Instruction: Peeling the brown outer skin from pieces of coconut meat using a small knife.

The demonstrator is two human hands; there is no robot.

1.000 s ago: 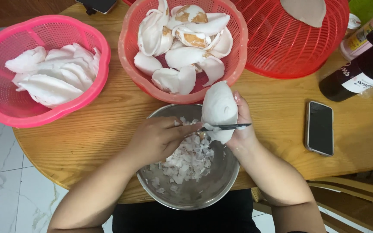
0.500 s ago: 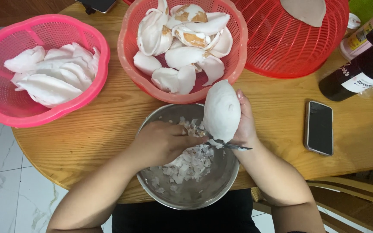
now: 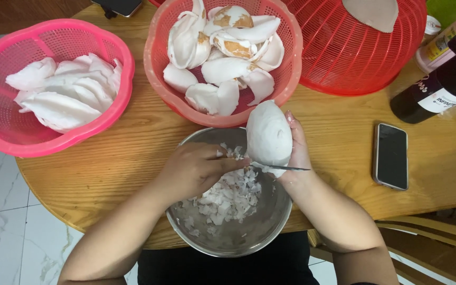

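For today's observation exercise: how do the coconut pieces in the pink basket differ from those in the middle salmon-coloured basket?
The coconut pieces in the pink basket are all clean white; several coconut pieces in the salmon basket show brown skin patches. The pink basket stands at the table's left edge, apart from the hands; the salmon basket stands just behind the steel bowl. Both hold curved white shell-shaped pieces in slotted plastic baskets.

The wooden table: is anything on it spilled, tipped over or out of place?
Nothing stands out. The shavings lie inside the metal bowl, none on the table. The three baskets stand upright, and the phone lies flat, apart from the work.
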